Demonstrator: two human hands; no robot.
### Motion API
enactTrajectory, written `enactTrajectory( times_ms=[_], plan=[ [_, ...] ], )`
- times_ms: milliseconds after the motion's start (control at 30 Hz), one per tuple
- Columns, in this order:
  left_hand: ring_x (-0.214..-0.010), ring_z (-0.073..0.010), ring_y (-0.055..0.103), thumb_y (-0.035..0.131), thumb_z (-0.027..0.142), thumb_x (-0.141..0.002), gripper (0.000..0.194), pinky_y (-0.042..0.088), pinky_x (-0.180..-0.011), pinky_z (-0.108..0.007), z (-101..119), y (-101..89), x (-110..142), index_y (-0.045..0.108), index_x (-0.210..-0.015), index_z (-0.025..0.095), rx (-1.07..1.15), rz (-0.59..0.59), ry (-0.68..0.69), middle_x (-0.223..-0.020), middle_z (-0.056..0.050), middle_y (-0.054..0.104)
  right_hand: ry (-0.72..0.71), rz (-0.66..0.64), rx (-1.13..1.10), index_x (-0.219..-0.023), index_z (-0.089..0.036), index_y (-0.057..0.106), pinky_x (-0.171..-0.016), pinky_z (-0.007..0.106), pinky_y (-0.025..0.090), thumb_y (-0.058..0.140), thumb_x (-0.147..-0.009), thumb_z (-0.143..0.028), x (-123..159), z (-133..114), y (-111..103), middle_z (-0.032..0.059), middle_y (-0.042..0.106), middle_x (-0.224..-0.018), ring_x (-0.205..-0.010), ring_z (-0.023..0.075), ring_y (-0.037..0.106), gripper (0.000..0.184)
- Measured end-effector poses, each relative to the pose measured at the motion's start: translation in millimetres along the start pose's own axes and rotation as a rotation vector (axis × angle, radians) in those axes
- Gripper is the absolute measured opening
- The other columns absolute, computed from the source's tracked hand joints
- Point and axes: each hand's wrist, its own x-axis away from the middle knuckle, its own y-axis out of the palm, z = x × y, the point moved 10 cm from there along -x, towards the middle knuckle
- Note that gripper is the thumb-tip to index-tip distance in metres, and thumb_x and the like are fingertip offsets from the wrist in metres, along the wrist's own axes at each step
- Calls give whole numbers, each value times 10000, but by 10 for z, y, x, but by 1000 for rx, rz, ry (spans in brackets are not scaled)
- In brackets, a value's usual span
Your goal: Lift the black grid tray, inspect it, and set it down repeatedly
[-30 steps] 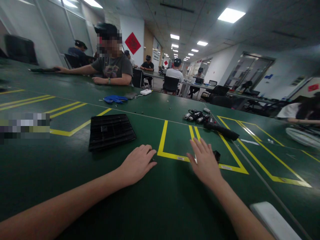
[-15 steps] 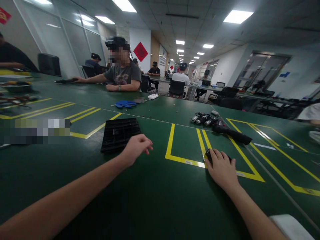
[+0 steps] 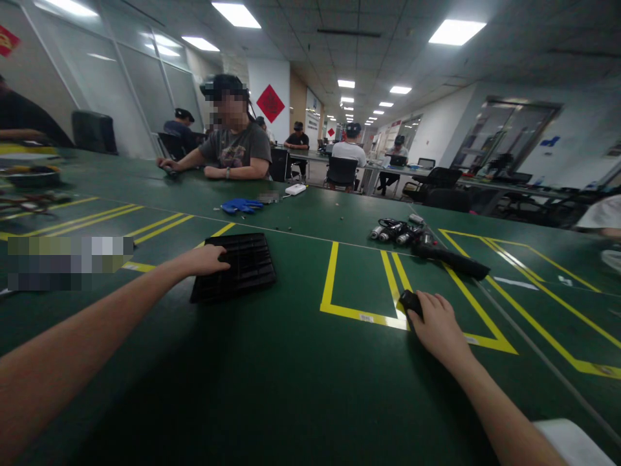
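Observation:
My left hand (image 3: 206,260) is over the left part of a black compartment tray (image 3: 247,262), its fingers bent and close together near the tray's dividers. Whatever it may pinch is too small or hidden to make out. My right hand (image 3: 439,323) curls around a small black rounded object (image 3: 410,303) on the green table. Most of that object is covered by the palm and fingers; only its rounded left end shows, lying across the yellow tape (image 3: 366,318).
Several metal-and-black cylindrical tools with cables (image 3: 391,232) lie beyond my right hand, beside a long black tube-like piece (image 3: 456,261). A blue glove (image 3: 241,206) and a white box (image 3: 295,189) lie farther back. A co-worker (image 3: 237,145) sits across the table.
My left hand has moved left, from the tray's right front corner to over its left part. My right hand has shifted slightly, showing more of the black object. The co-worker's outstretched arm has drawn in.

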Motion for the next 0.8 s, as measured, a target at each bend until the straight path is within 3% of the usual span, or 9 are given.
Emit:
enactTrajectory(
  times_ms=[133, 200, 300, 367, 467, 533, 700, 800],
  plan=[
    [-728, -237, 564, 649, 267, -546, 168, 397, -688, -291, 124, 3, 17, 505, -545, 182, -98, -4, 73, -624, -41, 569, 3, 10, -114, -1236, 0, 462, -1029, 455, 304, 396, -830, -238, 26, -40, -59, 179, 529, -1224, -1191, 317, 384, 475],
    [-729, -227, 552, 651, 321, -573, 194, 388, -670, -279, 273, 88, 101, 521, -592, 178, -119, 1, 115, -654, -37, 563, -19, -17, -231, -1217, -18, 485, -1035, 450, 302, 440, -810, -215, 72, -195, -87, 167, 537, -1216, -1188, 298, 393, 454],
    [-653, -206, 530, 624, 409, -620, 273, 376, -588, -272, 626, 389, 355, 564, -755, 179, -54, -21, 175, -630, -10, 527, -133, -75, -482, -1221, -115, 488, -1042, 443, 310, 487, -787, -199, 209, -650, -134, 113, 525, -1242, -1197, 244, 414, 442],
    [-609, -178, 505, 574, 405, -670, 318, 377, -563, -264, 947, 637, 609, 554, -890, 177, 121, -58, 243, -625, 18, 492, -207, -113, -644, -1228, -167, 476, -1051, 444, 303, 517, -775, -200, 334, -971, -170, 91, 497, -1279, -1224, 222, 400, 456],
    [-648, -161, 516, 528, 420, -735, 353, 408, -596, -266, 1452, 991, 1038, 516, -981, 166, 370, -208, 390, -709, 10, 527, -356, -93, -841, -1199, -168, 491, -1053, 428, 306, 521, -784, -209, 530, -1346, -292, 108, 502, -1268, -1241, 215, 380, 418],
    [-729, -178, 547, 528, 426, -753, 376, 434, -642, -285, 1681, 1142, 1269, 498, -1022, 164, 461, -312, 456, -816, -25, 575, -440, -53, -902, -1183, -172, 500, -1041, 416, 323, 515, -798, -225, 633, -1460, -356, 112, 519, -1246, -1229, 215, 388, 389],
    [-923, -230, 558, 522, 385, -775, 372, 451, -790, -360, 1868, 1193, 1512, 452, -1077, 181, 638, -406, 549, -1011, -82, 586, -492, -41, -883, -1220, -210, 455, -1045, 443, 311, 484, -832, -263, 713, -1477, -304, 98, 510, -1250, -1234, 224, 372, 392],
    [-920, -214, 546, 524, 361, -776, 374, 449, -776, -339, 1859, 1200, 1551, 447, -1100, 193, 682, -419, 581, -1012, -70, 564, -521, -76, -810, -1226, -214, 456, -1029, 435, 334, 496, -830, -282, 736, -1538, -275, 94, 527, -1228, -1212, 227, 391, 403]
  ],
)
